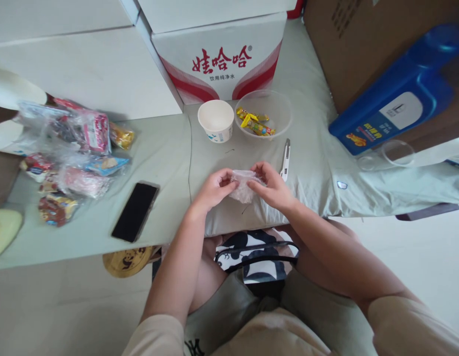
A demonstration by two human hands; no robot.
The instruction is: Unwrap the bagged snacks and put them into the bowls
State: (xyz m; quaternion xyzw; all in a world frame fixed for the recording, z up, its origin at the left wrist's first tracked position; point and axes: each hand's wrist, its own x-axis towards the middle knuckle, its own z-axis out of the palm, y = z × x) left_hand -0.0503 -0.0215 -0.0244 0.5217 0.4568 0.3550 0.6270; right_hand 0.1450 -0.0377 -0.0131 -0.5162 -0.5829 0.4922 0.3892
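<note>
Your bare left hand [216,188] and bare right hand [274,188] face each other, close but apart, fingers [224,173] curled inward and thumbs [229,187] pinching toward them. Your bare left forearm [175,272] angles forward and inward; your bare right forearm [336,252] slants in from farther out. Short beige sleeves [410,326] cover both upper arms.

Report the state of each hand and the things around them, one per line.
Clear plastic, crumpled, held between both hands.
Left hand, closed on the plastic.
Right hand, closed on the plastic.
Cup, upright, open at the top.
Bowl, upright, uncovered, holding yellow packets.
Knife, lying on the cloth.
Phone, lying flat, screen dark.
</note>
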